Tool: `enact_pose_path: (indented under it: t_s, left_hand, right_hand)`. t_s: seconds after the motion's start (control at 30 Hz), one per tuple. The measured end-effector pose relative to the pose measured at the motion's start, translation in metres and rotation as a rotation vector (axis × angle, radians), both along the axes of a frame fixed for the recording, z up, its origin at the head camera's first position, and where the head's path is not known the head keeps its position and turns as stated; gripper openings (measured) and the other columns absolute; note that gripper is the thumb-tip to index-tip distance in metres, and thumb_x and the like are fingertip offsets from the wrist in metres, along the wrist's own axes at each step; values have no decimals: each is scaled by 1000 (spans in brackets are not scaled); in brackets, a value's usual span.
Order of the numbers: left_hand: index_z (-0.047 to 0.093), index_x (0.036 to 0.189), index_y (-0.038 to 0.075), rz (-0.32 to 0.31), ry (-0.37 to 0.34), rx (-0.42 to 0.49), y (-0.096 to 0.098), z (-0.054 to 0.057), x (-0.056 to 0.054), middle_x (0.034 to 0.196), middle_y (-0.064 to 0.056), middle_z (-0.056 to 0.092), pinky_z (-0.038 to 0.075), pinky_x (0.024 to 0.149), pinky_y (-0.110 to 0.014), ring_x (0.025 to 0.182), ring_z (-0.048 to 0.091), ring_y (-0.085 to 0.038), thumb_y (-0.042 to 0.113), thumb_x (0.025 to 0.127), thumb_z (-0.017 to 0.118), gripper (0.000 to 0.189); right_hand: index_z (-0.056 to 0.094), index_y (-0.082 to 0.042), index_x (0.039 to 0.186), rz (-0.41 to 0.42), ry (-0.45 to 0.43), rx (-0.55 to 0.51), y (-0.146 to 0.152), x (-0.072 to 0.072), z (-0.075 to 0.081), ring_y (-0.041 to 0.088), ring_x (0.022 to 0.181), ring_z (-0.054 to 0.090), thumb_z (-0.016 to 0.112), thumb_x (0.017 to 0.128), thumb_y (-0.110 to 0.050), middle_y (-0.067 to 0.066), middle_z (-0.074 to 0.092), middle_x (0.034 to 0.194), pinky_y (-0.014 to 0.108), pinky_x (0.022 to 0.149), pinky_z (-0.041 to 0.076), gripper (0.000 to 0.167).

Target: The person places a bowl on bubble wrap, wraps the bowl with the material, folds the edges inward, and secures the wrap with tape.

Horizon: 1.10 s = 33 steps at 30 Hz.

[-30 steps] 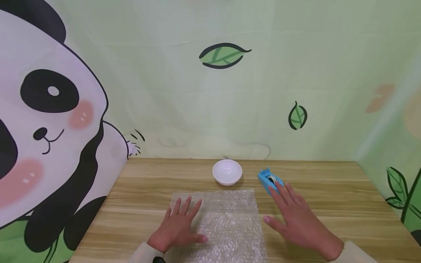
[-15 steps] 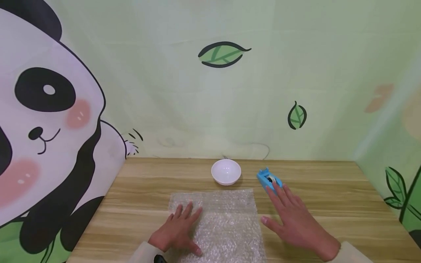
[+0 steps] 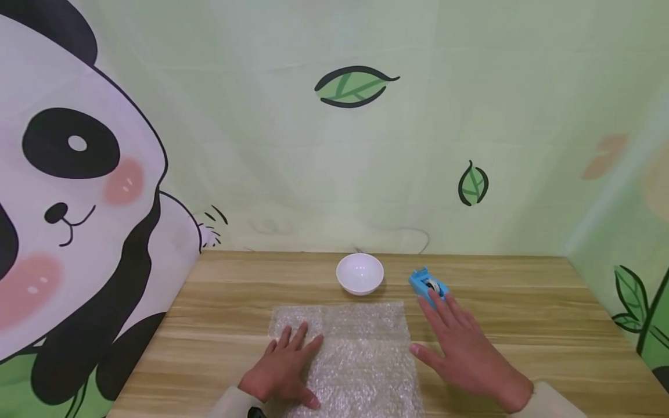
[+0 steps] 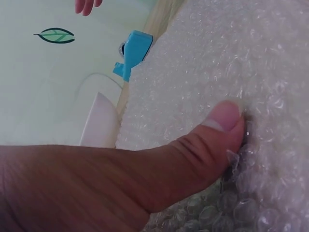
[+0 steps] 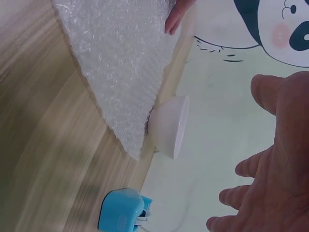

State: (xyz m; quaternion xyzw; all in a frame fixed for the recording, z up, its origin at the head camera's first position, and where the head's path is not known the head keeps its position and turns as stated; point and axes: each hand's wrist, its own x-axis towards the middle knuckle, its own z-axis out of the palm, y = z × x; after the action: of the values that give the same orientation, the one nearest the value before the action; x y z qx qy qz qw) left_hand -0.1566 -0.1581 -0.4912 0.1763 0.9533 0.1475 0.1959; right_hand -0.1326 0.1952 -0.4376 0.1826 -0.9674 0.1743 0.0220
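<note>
A sheet of clear bubble wrap [image 3: 366, 360] lies flat on the wooden table. My left hand [image 3: 284, 368] rests on its left part, fingers spread; in the left wrist view the thumb [image 4: 224, 118] touches the bubbles. My right hand [image 3: 467, 354] hovers to the right of the sheet with straight, spread fingers and holds nothing. Beyond its fingertips stands a blue tape dispenser [image 3: 425, 284], partly hidden by them in the head view. A white bowl [image 3: 360, 274] sits upright just past the sheet's far edge. The right wrist view shows the bowl [image 5: 169, 126] and the dispenser [image 5: 120, 211] apart.
The wooden table [image 3: 533, 302] runs back to a pale green cloth backdrop [image 3: 261, 145] printed with leaves and a large panda [image 3: 78, 203]. Another cloth panel [image 3: 627, 232] closes off the right side.
My left hand has come down onto the bubble wrap, its thumb moving nearer to me. The right hand has shifted slightly left. Bowl and dispenser stay in place.
</note>
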Motion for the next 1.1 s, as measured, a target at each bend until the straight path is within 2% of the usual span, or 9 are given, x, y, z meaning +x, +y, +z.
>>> enact_pose_path:
  t_s: [0.13,0.23,0.37,0.47,0.73,0.9,1.1]
  left_hand:
    - [39,160,21,-9,5,3,-2,-8,-4,172,-24,21,23,119,-77,156,17,-58,55,64,94,116]
    - [35,163,26,-19,6,3,-7,-23,-9,174,-23,17,21,119,-77,157,14,-57,63,63,91,120]
    - [31,164,32,-33,41,16,-13,-47,-17,175,-21,14,20,119,-78,158,11,-56,74,60,85,124]
    - [32,164,33,-39,72,30,-15,-58,-19,174,-21,15,20,118,-78,157,12,-57,77,58,84,125]
    - [34,163,32,-47,99,24,-15,-64,-20,173,-23,18,22,118,-78,156,14,-58,74,57,86,125]
    - [34,163,30,-43,102,15,-15,-61,-19,173,-24,19,24,116,-79,156,16,-59,78,57,84,127]
    - [33,163,30,-40,95,24,-15,-58,-15,173,-23,18,23,117,-79,156,14,-58,77,58,84,126]
  right_hand:
    - [29,-11,164,2,14,-4,-1,-2,-3,51,158,18,59,100,-58,16,18,175,75,117,26,86]
    - [30,-10,164,6,33,2,-2,-4,-5,52,158,20,58,100,-59,18,20,174,76,116,28,85]
    - [29,-9,164,11,40,14,-3,-8,-6,52,158,20,57,101,-59,19,20,174,76,116,29,85]
    - [28,-9,165,17,38,21,-3,-11,-5,51,158,19,57,101,-58,19,19,174,75,117,29,85]
    - [25,-6,165,37,66,29,-7,-23,-6,52,158,20,62,100,-52,23,19,173,72,118,30,88]
    - [34,1,160,69,105,46,-11,-36,-8,52,156,26,63,100,-51,27,26,169,67,121,30,85]
    - [34,2,159,67,68,28,-16,-45,-13,53,156,24,64,99,-50,28,26,169,66,122,29,85]
